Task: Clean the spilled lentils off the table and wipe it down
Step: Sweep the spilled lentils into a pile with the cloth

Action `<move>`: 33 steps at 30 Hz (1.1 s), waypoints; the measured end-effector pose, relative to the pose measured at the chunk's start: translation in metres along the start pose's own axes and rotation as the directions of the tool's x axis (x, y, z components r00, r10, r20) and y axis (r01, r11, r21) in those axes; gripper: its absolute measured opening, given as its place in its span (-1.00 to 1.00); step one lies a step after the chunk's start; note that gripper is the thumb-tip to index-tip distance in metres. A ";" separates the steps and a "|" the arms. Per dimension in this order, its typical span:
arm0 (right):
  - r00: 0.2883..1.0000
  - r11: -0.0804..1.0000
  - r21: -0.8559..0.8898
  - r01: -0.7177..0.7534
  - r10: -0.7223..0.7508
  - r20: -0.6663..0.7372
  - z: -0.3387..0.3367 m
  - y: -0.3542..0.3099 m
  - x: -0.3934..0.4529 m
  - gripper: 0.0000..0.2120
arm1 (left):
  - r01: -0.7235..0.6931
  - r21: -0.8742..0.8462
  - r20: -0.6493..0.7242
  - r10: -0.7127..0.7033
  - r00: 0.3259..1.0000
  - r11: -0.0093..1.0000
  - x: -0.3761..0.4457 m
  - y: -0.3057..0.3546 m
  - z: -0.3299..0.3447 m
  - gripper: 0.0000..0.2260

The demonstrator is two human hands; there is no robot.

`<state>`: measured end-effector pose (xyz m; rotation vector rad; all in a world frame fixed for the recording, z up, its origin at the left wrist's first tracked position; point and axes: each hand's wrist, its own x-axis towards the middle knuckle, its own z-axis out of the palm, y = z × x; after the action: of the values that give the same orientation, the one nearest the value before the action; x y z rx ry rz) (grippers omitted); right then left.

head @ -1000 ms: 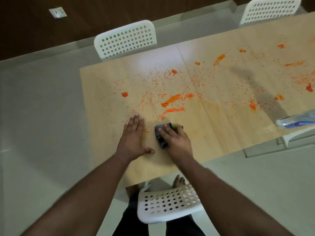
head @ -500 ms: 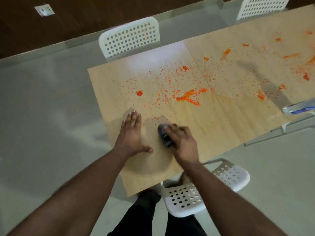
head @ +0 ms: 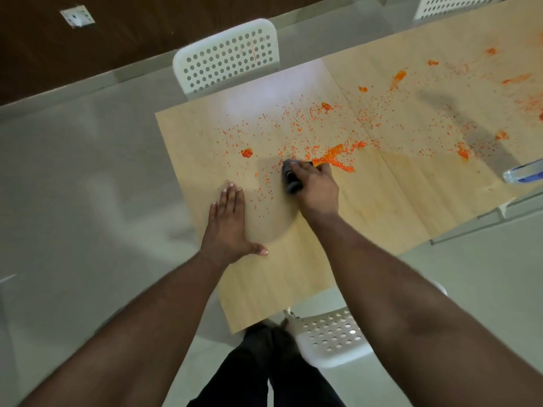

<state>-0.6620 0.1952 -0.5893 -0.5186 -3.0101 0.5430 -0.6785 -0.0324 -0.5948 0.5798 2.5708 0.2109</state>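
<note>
Lentils (head: 333,157) — orange, spilled over the table (head: 293,274), thickest in a heap at its middle, touching the far side of the right hand (head: 316,188). Smaller clumps and loose grains spread from the heap toward the table's far and right parts; one clump (head: 246,153) sits left of the heap. Right hand grips a dark cloth (head: 291,177), fingers curled over it, pressed to the table. Compared with half a second ago, cloth and hand have pushed farther from the near edge, now right up against the heap. Left hand (head: 227,224) lies flat, fingers straight, palm down on the table, nearer the near edge than the cloth — same spot as before. Scattered grains lie between the two hands. A white chair (head: 226,57) stands at the table's far side, another (head: 332,336) at the near edge. A clear bottle (head: 523,173) lies at the table's right edge.
</note>
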 end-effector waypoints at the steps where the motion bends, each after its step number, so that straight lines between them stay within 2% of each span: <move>1: 1.000 1.000 0.030 0.003 -0.003 -0.018 -0.002 0.001 -0.003 -0.47 | 0.012 -0.007 -0.001 -0.012 1.000 1.000 -0.002 0.000 0.000 0.51; 6: 0.990 0.989 0.052 0.139 -0.137 -0.033 0.002 -0.011 -0.087 -0.42 | 0.052 -0.090 -0.012 -0.054 0.998 0.995 -0.018 -0.007 -0.004 0.53; 9: 0.954 0.953 0.020 0.301 -0.301 0.001 0.021 -0.021 -0.140 -0.47 | 0.008 -0.096 0.005 -0.007 1.000 0.995 -0.023 -0.019 -0.007 0.50; 11: 0.937 0.937 -0.036 0.348 -0.347 0.035 0.036 -0.028 -0.156 -0.49 | -0.018 -0.105 0.000 0.018 1.000 0.994 -0.022 -0.027 -0.009 0.50; 16: 0.967 0.964 -0.078 0.254 -0.252 0.035 0.048 -0.046 -0.098 -0.48 | -0.102 -0.057 0.024 0.104 0.994 0.993 -0.004 -0.044 -0.016 0.53; 20: 1.000 0.997 -0.078 0.019 -0.018 0.016 0.032 -0.059 -0.021 -0.50 | -0.186 -0.030 0.023 0.187 0.982 0.982 0.015 -0.058 -0.028 0.51; 23: 0.993 0.992 0.042 -0.116 0.117 -0.033 0.023 -0.064 0.003 -0.48 | -0.215 -0.031 0.012 0.215 0.976 0.976 0.028 -0.069 -0.040 0.49; 27: 0.980 0.978 0.147 -0.147 0.165 -0.114 0.026 -0.089 -0.040 -0.34 | -0.274 0.002 0.053 0.273 0.961 0.962 0.043 -0.092 -0.057 0.49; 29: 0.980 0.984 0.104 -0.145 0.158 -0.124 0.033 -0.110 -0.084 -0.34 | -0.312 0.011 0.078 0.310 0.948 0.950 0.054 -0.102 -0.064 0.47; 33: 0.995 0.999 0.004 -0.032 0.033 -0.091 0.061 -0.146 -0.156 -0.42 | -0.369 0.054 0.113 0.362 0.925 0.928 0.070 -0.111 -0.073 0.45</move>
<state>-0.5672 -0.0061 -0.5927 -0.5768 -2.9197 0.5098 -0.8103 -0.1045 -0.5897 1.0721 2.3612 0.2049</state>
